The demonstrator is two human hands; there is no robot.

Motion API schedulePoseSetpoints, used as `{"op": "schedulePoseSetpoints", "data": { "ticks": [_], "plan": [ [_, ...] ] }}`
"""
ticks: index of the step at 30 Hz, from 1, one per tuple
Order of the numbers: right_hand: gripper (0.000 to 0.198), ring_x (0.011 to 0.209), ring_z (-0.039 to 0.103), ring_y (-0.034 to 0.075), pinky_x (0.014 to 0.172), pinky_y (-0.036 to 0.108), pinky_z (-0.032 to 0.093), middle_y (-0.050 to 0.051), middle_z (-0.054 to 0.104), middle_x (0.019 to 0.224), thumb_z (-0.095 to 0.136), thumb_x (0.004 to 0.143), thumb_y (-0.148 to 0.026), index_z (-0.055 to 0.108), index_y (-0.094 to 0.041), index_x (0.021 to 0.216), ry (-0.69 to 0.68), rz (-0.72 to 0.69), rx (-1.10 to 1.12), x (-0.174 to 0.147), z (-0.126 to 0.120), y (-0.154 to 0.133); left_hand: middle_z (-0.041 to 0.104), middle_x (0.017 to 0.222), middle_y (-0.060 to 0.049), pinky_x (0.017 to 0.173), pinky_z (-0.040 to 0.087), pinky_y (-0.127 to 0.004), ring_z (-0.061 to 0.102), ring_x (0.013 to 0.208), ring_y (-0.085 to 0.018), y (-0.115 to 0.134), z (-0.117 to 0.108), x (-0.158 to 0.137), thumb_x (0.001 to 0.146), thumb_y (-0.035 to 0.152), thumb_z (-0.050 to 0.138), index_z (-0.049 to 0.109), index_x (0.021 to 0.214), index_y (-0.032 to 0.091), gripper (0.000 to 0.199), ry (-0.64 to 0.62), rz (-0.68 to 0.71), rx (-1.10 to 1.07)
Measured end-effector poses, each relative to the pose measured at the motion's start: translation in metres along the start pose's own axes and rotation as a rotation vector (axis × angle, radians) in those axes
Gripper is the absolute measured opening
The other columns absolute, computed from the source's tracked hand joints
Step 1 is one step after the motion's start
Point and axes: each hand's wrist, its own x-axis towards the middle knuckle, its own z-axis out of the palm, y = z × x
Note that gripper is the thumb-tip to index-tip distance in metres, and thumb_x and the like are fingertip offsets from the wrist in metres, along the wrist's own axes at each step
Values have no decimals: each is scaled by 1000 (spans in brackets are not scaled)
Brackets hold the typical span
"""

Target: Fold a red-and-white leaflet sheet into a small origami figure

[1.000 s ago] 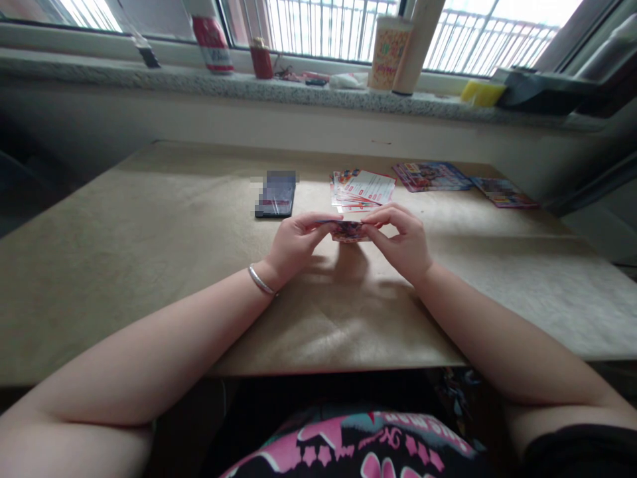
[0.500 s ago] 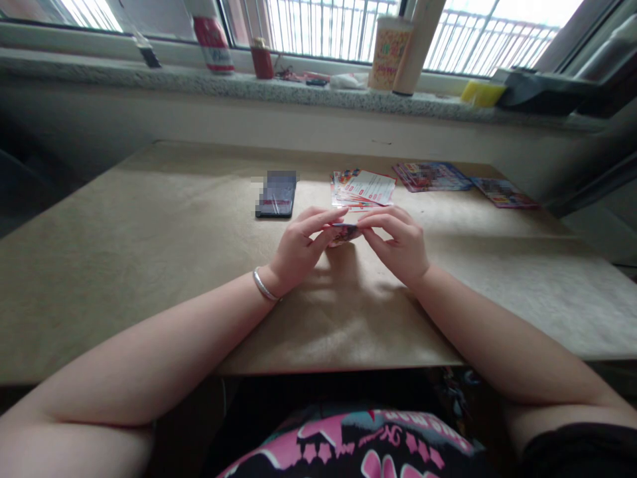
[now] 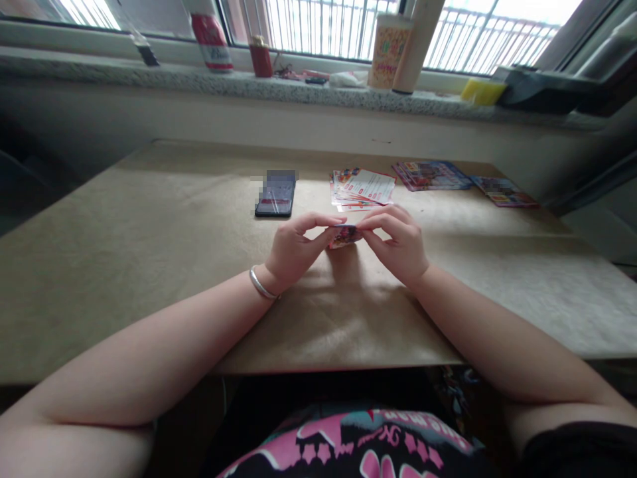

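Observation:
Between my two hands is a small card pack [image 3: 344,236] with a colourful print, raised a little above the table and tilted so its printed face shows. My left hand [image 3: 298,245] pinches its left side between thumb and fingers. At the top right corner, my right hand [image 3: 395,236] grips it with thumb and fingertips. Both hands are closed on it, and their fingertips are close together along its upper edge. Just beyond them lies a loose fan of white and red printed cards [image 3: 365,188]. The pack's far side is hidden.
A phone [image 3: 277,194] lies left of the cards on the table [image 3: 149,252]. Colourful flat packs [image 3: 432,176] and another pile of packs [image 3: 503,191] lie at the back right. On the windowsill stand a red can [image 3: 212,41], a red bottle [image 3: 261,58] and a paper cup [image 3: 389,52].
My left hand has shifted slightly left and its fingers have bent back from the top edge. The pack has tilted, showing more of its printed face. My right hand has barely moved.

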Motion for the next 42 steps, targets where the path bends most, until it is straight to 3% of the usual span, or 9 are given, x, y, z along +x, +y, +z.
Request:
{"op": "schedulePoseSetpoints", "data": {
  "ticks": [5,21,31,35,39,42],
  "plan": [
    [10,83,64,19,79,38,51,0,71,85,64,89,-23,70,-29,85,-16,-21,-19,0,1,-4,77,96,-3,88,57,-27,72,91,-15,-1,1,1,87,25,70,73,91,19,8,-53,72,-21],
    [8,76,61,18,69,35,51,-1,68,75,67,80,-18,65,-26,78,8,95,60,1,4,1,77,95,-3,90,55,-31,71,91,-16,-10,-2,6,88,24,68,73,91,20,7,42,-35,-34],
    [12,78,63,19,79,39,50,-1,71,77,68,81,-18,62,-25,74,20,85,45,2,4,1,76,95,-4,87,54,-30,70,90,-16,-11,-2,6,90,30,66,71,91,20,11,7,-69,-75],
    [11,80,64,20,81,40,51,1,72,79,67,83,-19,63,-25,75,0,41,-2,2,2,-1,73,88,-3,87,51,-33,66,86,-17,-10,-5,9,90,34,66,69,86,21,15,-19,59,113],
    [9,85,64,20,84,40,51,2,73,84,66,87,-24,65,-25,78,-64,-2,-54,0,3,-5,71,80,1,109,34,-44,60,89,-18,-9,-7,10,87,40,70,73,80,27,16,-66,271,479],
    [8,84,65,20,85,40,51,1,74,84,67,88,-25,66,-26,79,-65,-20,-56,0,5,-6,71,81,3,112,29,-43,59,91,-17,-10,-7,10,91,37,65,75,81,31,15,-62,309,545]
  ]
}}
